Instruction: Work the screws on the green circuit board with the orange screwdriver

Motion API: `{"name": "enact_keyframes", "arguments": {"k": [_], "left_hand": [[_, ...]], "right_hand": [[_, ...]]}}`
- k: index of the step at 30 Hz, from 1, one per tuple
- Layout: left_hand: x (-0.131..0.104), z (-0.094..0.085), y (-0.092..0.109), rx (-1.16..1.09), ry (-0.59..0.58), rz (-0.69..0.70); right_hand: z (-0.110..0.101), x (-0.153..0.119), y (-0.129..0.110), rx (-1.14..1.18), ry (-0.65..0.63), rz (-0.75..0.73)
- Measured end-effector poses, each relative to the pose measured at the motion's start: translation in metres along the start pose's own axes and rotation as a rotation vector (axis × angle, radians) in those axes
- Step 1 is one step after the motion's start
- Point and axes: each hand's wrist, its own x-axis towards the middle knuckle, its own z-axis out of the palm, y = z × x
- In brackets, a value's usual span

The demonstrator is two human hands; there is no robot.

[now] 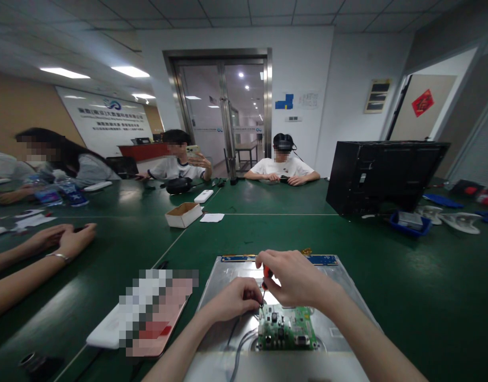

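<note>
My right hand is closed around the red-orange handle of a screwdriver, its thin shaft pointing down. The tip is at the upper left corner of a green circuit board. Beside that tip, the fingers of my left hand are pinched together; anything between them is too small or hidden to name. The board lies on the silvery metal back of a flat panel. Along the panel's far edge runs a narrow blue circuit strip. A grey cable curves left of the board.
Two blurred phone-like slabs, one white and one pink, lie to the left. Farther out are a cardboard box, a black monitor housing and a blue tray. Another person's hands rest at left; several people sit around.
</note>
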Motion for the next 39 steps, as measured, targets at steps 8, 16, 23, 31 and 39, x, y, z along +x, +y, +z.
{"name": "enact_keyframes", "arguments": {"k": [8, 16, 23, 31, 39], "left_hand": [[-0.0012, 0.0002, 0.0012, 0.021, 0.015, -0.014], [0.0001, -0.0009, -0.0001, 0.028, 0.006, -0.004], [-0.0005, -0.0008, 0.0016, 0.029, 0.0, 0.015], [-0.0023, -0.0007, 0.0014, 0.031, -0.004, 0.007], [-0.0005, -0.001, 0.0016, 0.01, -0.002, 0.012]], "right_hand": [[0.0045, 0.0054, 0.0017, -0.064, 0.013, 0.063], [-0.0002, 0.0009, -0.0005, -0.004, 0.019, 0.016], [0.0026, 0.0004, 0.0016, -0.003, 0.021, 0.012], [0.0044, 0.0056, 0.002, -0.143, 0.002, 0.081], [0.0017, 0.0012, -0.0025, -0.114, 0.04, 0.011]]}}
